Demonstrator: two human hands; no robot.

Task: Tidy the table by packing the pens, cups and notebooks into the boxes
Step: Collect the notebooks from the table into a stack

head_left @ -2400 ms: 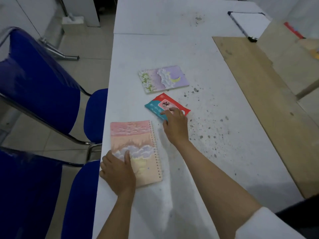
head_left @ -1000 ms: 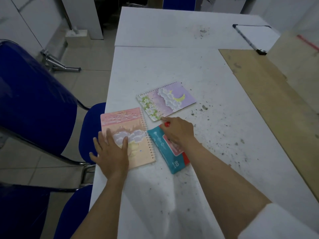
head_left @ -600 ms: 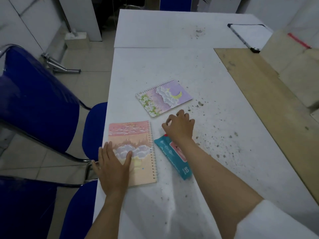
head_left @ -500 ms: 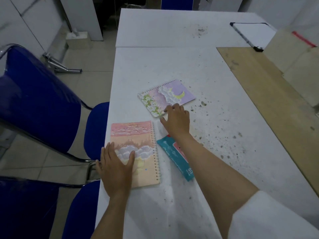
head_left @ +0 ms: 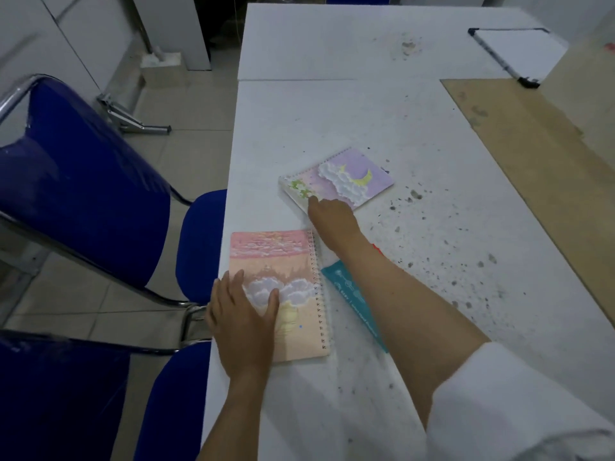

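The right arm covers most of the teal packet (head_left: 349, 294), so its front is hidden. The right hand (head_left: 332, 221) hides the near corner of the purple notebook (head_left: 346, 181), and its fingers cannot be seen. The left hand (head_left: 243, 314) covers part of the pink notebook (head_left: 289, 261). The clipboard (head_left: 515, 51) is blurry.

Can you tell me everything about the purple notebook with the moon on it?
The purple notebook is spiral-bound along its far left edge, with a cover showing white clouds, a yellow crescent moon and green-white flowers at one end. It is closed and sits slanted on the white table; its near left corner looks slightly raised. The right hand touches that near edge, fingers hidden from view.
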